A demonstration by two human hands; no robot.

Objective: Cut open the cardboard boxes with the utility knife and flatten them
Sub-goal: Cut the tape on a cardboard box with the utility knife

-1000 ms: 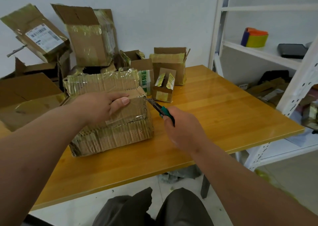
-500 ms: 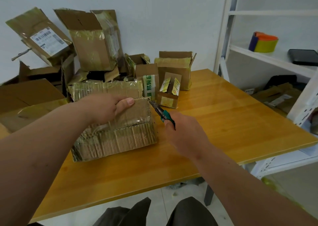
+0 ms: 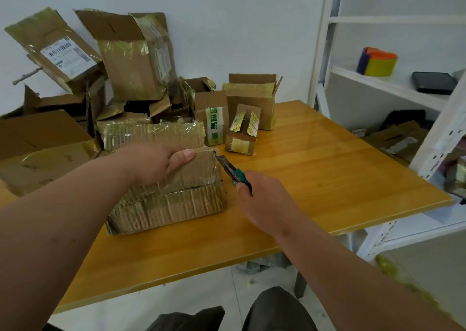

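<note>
A tape-wrapped corrugated cardboard box [image 3: 171, 204] lies on the yellow wooden table [image 3: 315, 179]. My left hand [image 3: 156, 162] presses down on its top, thumb hooked over the upper flap. My right hand [image 3: 264, 202] grips a green-handled utility knife [image 3: 233, 172]. The knife's blade tip touches the box's upper right corner, at the taped seam. An open flap of the same box stands up behind my left hand.
Several opened and taped cardboard boxes [image 3: 136, 58] pile up at the table's back left and centre; a small one [image 3: 242, 134] stands just beyond the knife. A white metal shelf [image 3: 378, 78] stands to the right. My knees show below the table's front edge.
My right hand has kept the knife at the box's right top corner, with the blade tip now against the seam. My left hand stays on the box. The view has shifted slightly.
</note>
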